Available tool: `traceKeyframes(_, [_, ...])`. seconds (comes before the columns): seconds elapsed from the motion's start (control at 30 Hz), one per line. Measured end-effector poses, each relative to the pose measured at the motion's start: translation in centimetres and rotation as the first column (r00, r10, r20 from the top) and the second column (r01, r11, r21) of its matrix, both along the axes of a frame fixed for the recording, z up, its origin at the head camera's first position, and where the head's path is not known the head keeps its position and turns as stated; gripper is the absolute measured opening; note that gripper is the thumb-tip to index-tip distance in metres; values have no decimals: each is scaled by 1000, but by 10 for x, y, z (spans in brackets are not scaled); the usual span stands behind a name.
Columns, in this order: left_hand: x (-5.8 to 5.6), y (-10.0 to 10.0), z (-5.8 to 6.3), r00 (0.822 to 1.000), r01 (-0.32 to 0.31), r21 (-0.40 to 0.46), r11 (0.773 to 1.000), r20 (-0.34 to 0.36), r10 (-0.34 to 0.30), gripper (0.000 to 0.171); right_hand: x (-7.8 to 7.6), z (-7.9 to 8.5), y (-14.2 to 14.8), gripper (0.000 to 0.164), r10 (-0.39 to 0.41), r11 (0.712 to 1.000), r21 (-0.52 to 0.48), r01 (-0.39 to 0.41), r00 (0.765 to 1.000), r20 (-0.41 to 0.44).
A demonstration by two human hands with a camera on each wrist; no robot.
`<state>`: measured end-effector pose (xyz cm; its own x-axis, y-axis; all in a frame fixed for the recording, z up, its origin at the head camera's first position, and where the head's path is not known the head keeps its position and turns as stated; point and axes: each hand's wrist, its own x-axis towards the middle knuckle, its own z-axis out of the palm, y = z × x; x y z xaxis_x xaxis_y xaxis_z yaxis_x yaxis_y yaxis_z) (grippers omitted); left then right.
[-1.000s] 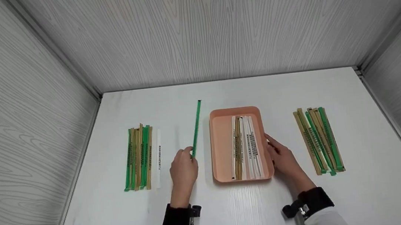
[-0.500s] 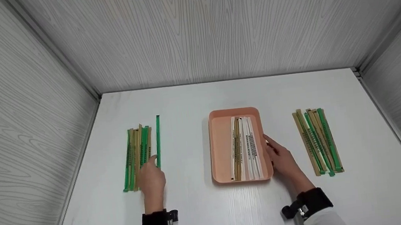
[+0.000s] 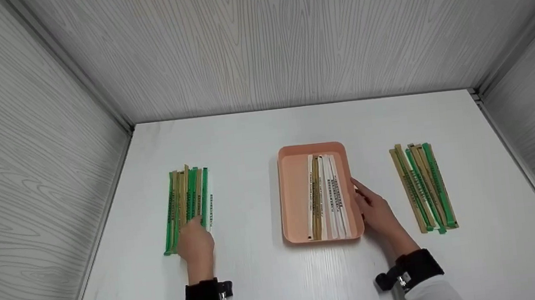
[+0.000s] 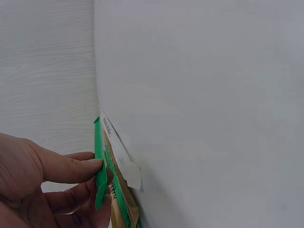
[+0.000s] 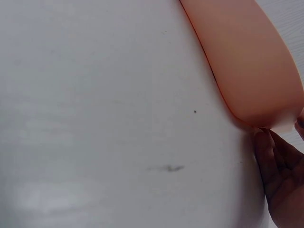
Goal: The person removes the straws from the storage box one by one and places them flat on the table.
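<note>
My left hand pinches the near end of a green wrapped straw between thumb and fingers. That straw lies along the right side of a bundle of green and brown wrapped straws, overlapping a white wrapped straw. The hand covers the bundle's near part in the head view. At the middle stands a pink tray, with several white wrapped straws and a brown one lengthwise in its right half. My right hand holds the tray by its right side, fingertips at the wall in the right wrist view.
Another bundle of green and brown wrapped straws lies on the white table, right of my right hand. Grey wood-grain panels stand at the back and both sides.
My left hand has carried the green straw leftward from beside the tray and lowered it along the bundle's right side, over the white straw. The right hand and tray have stayed in place.
</note>
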<state>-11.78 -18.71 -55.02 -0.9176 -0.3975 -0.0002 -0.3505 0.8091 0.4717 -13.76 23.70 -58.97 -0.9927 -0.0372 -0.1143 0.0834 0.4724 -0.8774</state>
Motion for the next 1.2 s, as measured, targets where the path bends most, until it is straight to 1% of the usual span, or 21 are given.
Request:
traceKeyframes(0.27, [-2, -3, -3, 1000, -14, -24, 1000, 12, 14, 30, 0, 0, -1, 48, -11, 1000, -1, 11, 1000, 13])
traceKeyframes(0.4, [-2, -3, -3, 1000, -18, -42, 999, 0, 18, 28, 0, 0, -1, 48, -9, 1000, 5, 9, 1000, 18])
traceKeyframes(0.5, [-1, -1, -1, 1000, -16, -53, 998, -21, 15, 29, 0, 0, -1, 48, -8, 1000, 9, 7, 1000, 21])
traceKeyframes(0.57, [-2, 2, 2, 999, 7, -61, 998, -49, -10, 28, 0, 0, -1, 48, -9, 1000, 10, 9, 1000, 20])
traceKeyframes(0.63, [-3, 8, 5, 996, 46, -52, 998, -75, -49, 30, 0, 0, -1, 48, -4, 1000, 17, 4, 1000, 16])
traceKeyframes(0.7, [-4, 17, 9, 989, 100, -27, 995, -106, -103, 31, 0, 0, 0, 48, -3, 1000, 24, 3, 1000, 10])
traceKeyframes(0.77, [-5, 28, 11, 982, 152, 18, 988, -120, -149, 33, 0, 1, 0, 48, -3, 1000, 26, 3, 1000, 8])
traceKeyframes(0.87, [-7, 48, 10, 971, 220, 134, 966, -125, -204, 35, 0, 1, 0, 48, -5, 1000, 31, 4, 1000, 4])
traceKeyframes(0.93, [-8, 63, 8, 963, 259, 217, 941, -127, -236, 36, 0, 1, 0, 48, -5, 1000, 30, 5, 1000, 3])
traceKeyframes(1.0, [-8, 78, 5, 953, 298, 276, 914, -138, -269, 37, 0, 1, 0, 48, -8, 1000, 30, 8, 1000, 1])
traceKeyframes(1.07, [-8, 91, 1, 941, 335, 313, 888, -150, -303, 38, 0, 0, 0, 48, -9, 1000, 27, 9, 1000, 0])
traceKeyframes(1.2, [-8, 113, -5, 920, 392, 357, 848, -164, -356, 41, 0, 0, -1, 48, -8, 1000, 20, 8, 1000, 5])
